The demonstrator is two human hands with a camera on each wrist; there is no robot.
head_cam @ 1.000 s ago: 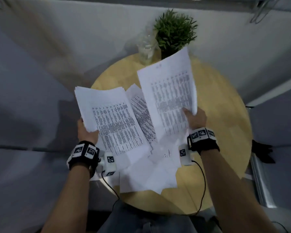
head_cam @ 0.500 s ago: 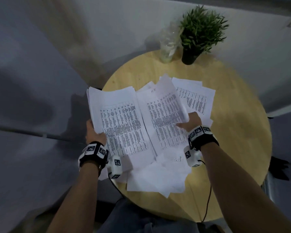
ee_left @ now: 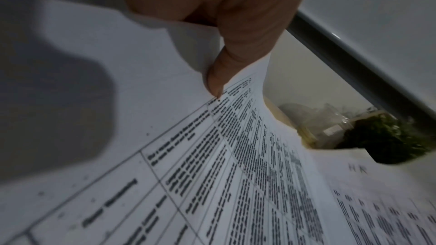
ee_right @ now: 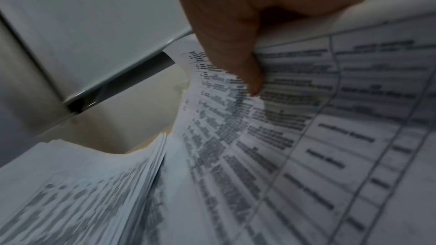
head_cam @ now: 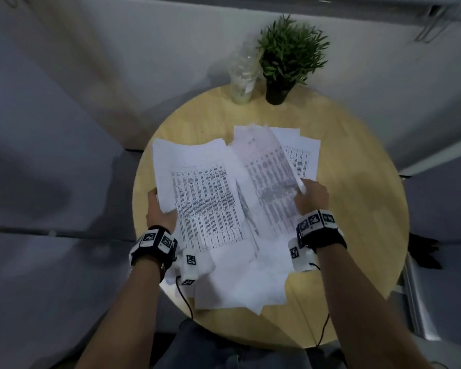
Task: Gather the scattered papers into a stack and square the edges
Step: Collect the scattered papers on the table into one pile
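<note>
Printed white papers lie spread over a round wooden table (head_cam: 357,209). My left hand (head_cam: 160,209) pinches the left edge of a bundle of sheets (head_cam: 205,198), thumb on top (ee_left: 217,79). My right hand (head_cam: 310,198) pinches the right edge of another printed sheet (head_cam: 269,177), thumb on its face (ee_right: 250,74); it overlaps the left bundle's right side. More loose sheets (head_cam: 240,283) lie under both, near the table's front edge, and a few (head_cam: 304,153) poke out behind the right hand's sheet.
A clear plastic cup (head_cam: 242,78) and a small potted plant (head_cam: 288,62) stand at the table's far edge against a white wall. Grey floor lies left of the table. A dark object (head_cam: 423,251) sits beside the table on the right.
The right hand's sheet has come down from upright and moved left, now lying against the left bundle. The left hand keeps its hold. The head view shifted.
</note>
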